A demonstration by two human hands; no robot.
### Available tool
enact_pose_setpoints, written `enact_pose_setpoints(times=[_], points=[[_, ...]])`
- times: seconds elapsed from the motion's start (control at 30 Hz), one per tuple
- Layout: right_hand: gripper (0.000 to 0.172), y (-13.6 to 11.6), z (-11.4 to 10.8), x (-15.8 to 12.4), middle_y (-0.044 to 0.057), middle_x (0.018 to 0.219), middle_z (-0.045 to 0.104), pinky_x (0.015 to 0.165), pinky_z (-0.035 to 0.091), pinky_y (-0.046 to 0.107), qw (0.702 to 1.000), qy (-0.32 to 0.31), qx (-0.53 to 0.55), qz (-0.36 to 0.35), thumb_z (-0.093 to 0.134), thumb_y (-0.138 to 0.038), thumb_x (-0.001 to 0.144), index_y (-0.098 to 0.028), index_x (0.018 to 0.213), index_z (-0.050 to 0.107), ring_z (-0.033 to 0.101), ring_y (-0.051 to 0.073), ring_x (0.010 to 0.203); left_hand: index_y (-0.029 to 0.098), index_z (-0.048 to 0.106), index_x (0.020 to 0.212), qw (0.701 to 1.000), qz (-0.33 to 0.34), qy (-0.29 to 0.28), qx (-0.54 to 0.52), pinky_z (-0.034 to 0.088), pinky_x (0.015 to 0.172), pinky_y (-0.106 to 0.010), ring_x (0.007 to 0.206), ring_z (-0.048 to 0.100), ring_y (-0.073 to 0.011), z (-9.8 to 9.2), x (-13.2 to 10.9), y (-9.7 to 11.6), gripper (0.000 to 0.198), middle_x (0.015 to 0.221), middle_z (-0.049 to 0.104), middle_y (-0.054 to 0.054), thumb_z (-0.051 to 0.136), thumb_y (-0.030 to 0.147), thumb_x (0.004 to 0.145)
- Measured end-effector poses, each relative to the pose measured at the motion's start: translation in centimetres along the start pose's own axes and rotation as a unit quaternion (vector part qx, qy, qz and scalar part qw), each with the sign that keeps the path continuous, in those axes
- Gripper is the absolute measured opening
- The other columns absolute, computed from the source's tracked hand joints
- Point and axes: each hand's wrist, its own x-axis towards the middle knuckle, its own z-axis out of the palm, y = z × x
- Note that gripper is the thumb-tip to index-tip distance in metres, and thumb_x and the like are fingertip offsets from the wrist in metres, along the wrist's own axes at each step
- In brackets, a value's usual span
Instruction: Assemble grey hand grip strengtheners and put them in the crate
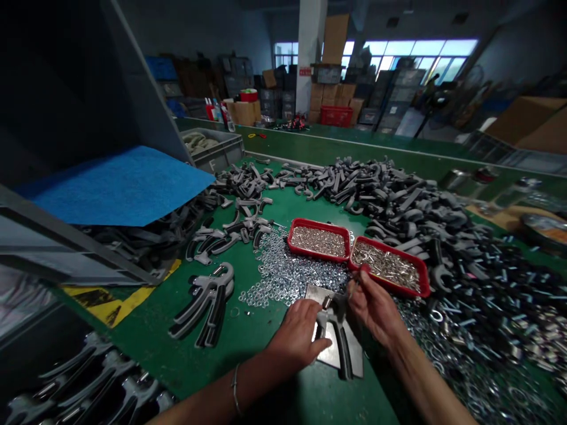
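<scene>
A hand tool with a grey hooked head and black-lined handles (344, 348), like pruning shears, lies on a flat metal plate (330, 357). My left hand (296, 333) curls around its left side, fingers at the head near a small metal cylinder and thumb by the handle. Close to the front edge of the right red tray (401, 289), my right hand (371, 304) has its fingers pinched together. A red bit shows at the fingertips, but what they hold is too small to make out. Small pins fill that tray and the left red tray (319, 255).
Loose washers (283, 277) spread left of the plate. Several assembled tools (208, 304) are stacked further left. Grey handle parts (376, 183) heap along the back, with black parts and bolts (482, 289) at right. A crate with blue sheet (119, 186) stands left.
</scene>
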Motion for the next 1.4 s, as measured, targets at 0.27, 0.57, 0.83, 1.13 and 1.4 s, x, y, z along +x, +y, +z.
enact_pose_setpoints(times=[0.27,0.57,0.83,1.13,1.4], points=[[0.024,3.6,-0.5,-2.5,-0.002,0.074,0.073,0.06,0.055,0.033,0.992,0.042,-0.109,-0.051,0.048,-0.05,0.098,-0.028,0.097,0.039,0.069,0.019,0.058,0.015,0.047,0.129,1.0,-0.009,-0.01,0.004,0.035,0.111,-0.048,0.123,0.045,-0.0304,0.0,0.0,0.1,0.056,0.129,0.053,-0.014,0.072,0.031,0.082],[0.023,2.7,-0.6,-3.2,0.0,0.071,0.072,0.069,0.053,0.036,0.969,0.065,-0.233,-0.053,0.045,-0.05,0.097,-0.028,0.094,0.039,0.07,0.024,0.066,0.019,0.046,0.13,1.0,-0.005,0.0,0.003,0.032,0.113,-0.049,0.125,0.045,-0.0309,0.3,-0.1,0.0,0.055,0.13,0.052,-0.012,0.071,0.032,0.083],[0.015,3.2,0.7,-3.3,0.006,0.076,0.069,0.06,0.046,0.034,0.899,-0.007,-0.418,-0.133,0.047,-0.037,0.091,-0.023,0.098,0.046,0.067,0.026,0.066,0.017,0.049,0.128,1.0,-0.017,-0.021,0.014,0.032,0.113,-0.045,0.123,0.044,-0.0292,-0.2,0.0,0.5,0.048,0.128,0.053,-0.012,0.067,0.031,0.085],[0.032,-1.5,-2.2,-2.8,0.005,0.089,0.07,0.066,0.051,0.032,0.935,0.101,-0.303,-0.154,0.033,-0.048,0.101,-0.025,0.119,0.046,0.067,0.021,0.071,0.016,0.051,0.131,0.999,-0.036,-0.026,0.023,0.032,0.113,-0.044,0.128,0.043,-0.0298,-0.5,-0.3,1.3,0.049,0.134,0.053,-0.013,0.066,0.03,0.087],[0.039,-0.1,-13.5,-3.7,0.017,0.097,0.067,0.076,0.05,0.046,0.734,0.169,-0.634,-0.176,0.046,-0.052,0.094,-0.019,0.105,0.064,0.063,0.035,0.089,0.022,0.062,0.122,0.989,0.074,-0.018,0.124,0.043,0.102,-0.037,0.114,0.055,-0.0229,-5.6,5.7,1.0,0.028,0.118,0.064,-0.007,0.058,0.026,0.095]])
